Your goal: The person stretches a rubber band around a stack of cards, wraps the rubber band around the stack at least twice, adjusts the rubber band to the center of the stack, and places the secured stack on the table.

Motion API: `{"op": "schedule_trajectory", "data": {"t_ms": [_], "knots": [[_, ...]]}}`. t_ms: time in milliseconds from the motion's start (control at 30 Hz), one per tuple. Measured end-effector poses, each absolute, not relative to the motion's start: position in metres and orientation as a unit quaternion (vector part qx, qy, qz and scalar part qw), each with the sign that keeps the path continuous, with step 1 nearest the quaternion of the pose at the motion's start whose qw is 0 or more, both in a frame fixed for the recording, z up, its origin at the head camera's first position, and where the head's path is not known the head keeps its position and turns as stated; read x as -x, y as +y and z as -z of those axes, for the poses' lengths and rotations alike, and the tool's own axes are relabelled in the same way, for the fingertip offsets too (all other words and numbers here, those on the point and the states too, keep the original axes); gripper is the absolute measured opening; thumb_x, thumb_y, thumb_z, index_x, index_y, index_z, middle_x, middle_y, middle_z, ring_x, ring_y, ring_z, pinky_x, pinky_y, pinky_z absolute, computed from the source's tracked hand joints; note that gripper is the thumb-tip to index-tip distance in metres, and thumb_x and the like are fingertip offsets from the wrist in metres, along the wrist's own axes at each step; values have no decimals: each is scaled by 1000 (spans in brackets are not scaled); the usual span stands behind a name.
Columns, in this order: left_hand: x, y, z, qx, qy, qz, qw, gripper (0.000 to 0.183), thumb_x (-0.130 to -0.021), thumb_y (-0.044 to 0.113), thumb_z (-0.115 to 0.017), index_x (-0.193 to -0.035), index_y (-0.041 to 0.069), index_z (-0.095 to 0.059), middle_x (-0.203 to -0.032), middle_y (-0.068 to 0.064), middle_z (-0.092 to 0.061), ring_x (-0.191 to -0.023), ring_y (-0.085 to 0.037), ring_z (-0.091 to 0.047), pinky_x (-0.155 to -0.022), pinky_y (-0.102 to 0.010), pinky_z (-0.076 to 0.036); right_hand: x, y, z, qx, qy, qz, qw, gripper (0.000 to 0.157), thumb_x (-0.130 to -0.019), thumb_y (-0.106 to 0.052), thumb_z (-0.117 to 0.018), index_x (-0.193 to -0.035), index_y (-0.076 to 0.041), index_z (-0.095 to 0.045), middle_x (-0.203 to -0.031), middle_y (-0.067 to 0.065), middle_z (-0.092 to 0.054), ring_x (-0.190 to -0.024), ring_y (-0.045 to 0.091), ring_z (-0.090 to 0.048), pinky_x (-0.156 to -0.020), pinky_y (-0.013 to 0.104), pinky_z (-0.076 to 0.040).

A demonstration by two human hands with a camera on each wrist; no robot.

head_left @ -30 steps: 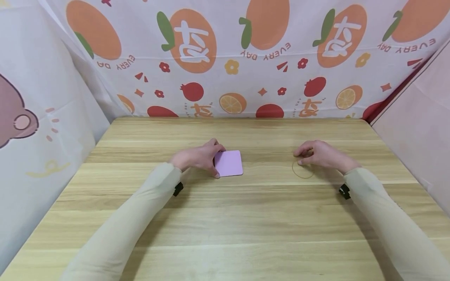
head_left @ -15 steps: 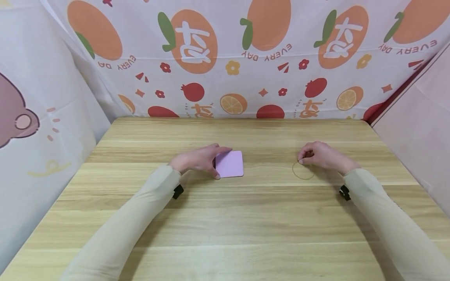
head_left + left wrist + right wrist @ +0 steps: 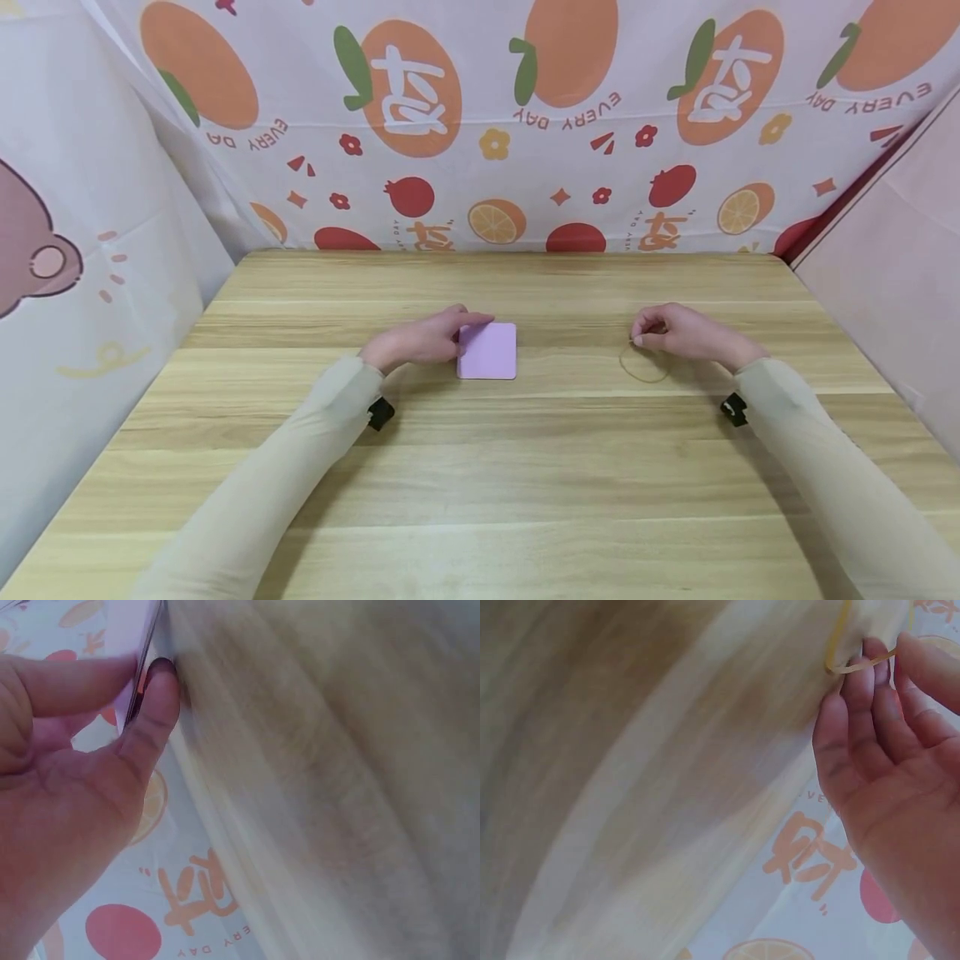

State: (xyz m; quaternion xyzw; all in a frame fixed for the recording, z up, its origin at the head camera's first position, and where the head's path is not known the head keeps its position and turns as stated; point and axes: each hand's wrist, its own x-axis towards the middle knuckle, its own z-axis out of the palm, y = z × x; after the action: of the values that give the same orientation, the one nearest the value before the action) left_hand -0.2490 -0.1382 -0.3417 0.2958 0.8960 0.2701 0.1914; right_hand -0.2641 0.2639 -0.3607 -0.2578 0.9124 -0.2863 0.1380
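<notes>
My left hand point(image 3: 422, 340) pinches the left side of a thin purple square card point(image 3: 491, 353) with rounded corners. In the left wrist view, the thumb and fingers meet across the edge of the card point(image 3: 132, 626); dark lines run along that edge, so it may be more than one layer. To the right, my right hand point(image 3: 692, 335) pinches a thin yellowish rubber band point(image 3: 643, 381), whose loop hangs below the fingertips. Thumb and index finger hold the rubber band point(image 3: 866, 666) in the right wrist view, with the other fingers loosely bent behind it.
Both hands are over a light wood-grain table point(image 3: 480, 483). A white cloth point(image 3: 525, 167) printed with fruit hangs along its far edge. More cloth point(image 3: 97, 250) hangs at the left, and a pale panel point(image 3: 900, 275) borders the right.
My left thumb has moved from the card's near corner up its left side, and the card has turned slightly square. My right fingers have drawn together on the rubber band, which shifted slightly.
</notes>
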Motion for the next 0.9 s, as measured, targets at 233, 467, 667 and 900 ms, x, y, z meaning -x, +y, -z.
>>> {"op": "schedule_trajectory", "data": {"t_ms": [233, 467, 667, 900], "knots": [[248, -144, 344, -263, 899, -302, 174, 61, -81, -10, -47, -138, 12, -47, -112, -10, -50, -98, -25, -44, -78, -34, -40, 265, 263, 362, 249, 861, 393, 202, 13, -93, -14, -59, -96, -2, -61, -90, 11, -66, -82, 24, -62, -72, 30, -51], [248, -146, 344, -245, 890, -338, 184, 58, -78, -11, -50, -133, 9, -52, -131, -9, -49, -107, -25, -45, -89, -38, -41, 259, 258, 364, 208, 804, 497, 253, 26, -95, -17, -56, -105, 6, -54, -97, 21, -63, -83, 27, -62, -73, 39, -54], [249, -149, 345, -244, 882, -357, 185, 53, -82, -8, -50, -131, 13, -54, -128, -5, -51, -103, -24, -46, -81, -34, -42, 255, 250, 362, 182, 747, 574, 282, 40, -96, -20, -54, -117, 12, -44, -109, 27, -55, -87, 23, -58, -79, 40, -52], [250, -148, 337, -251, 869, -395, 158, 51, -82, -9, -50, -128, 12, -57, -121, -6, -54, -93, -24, -50, -72, -31, -45, 253, 242, 362, 180, 667, 663, 287, 27, -98, -6, -47, -122, 7, -45, -126, 29, -46, -93, 25, -57, -80, 36, -52]]}}
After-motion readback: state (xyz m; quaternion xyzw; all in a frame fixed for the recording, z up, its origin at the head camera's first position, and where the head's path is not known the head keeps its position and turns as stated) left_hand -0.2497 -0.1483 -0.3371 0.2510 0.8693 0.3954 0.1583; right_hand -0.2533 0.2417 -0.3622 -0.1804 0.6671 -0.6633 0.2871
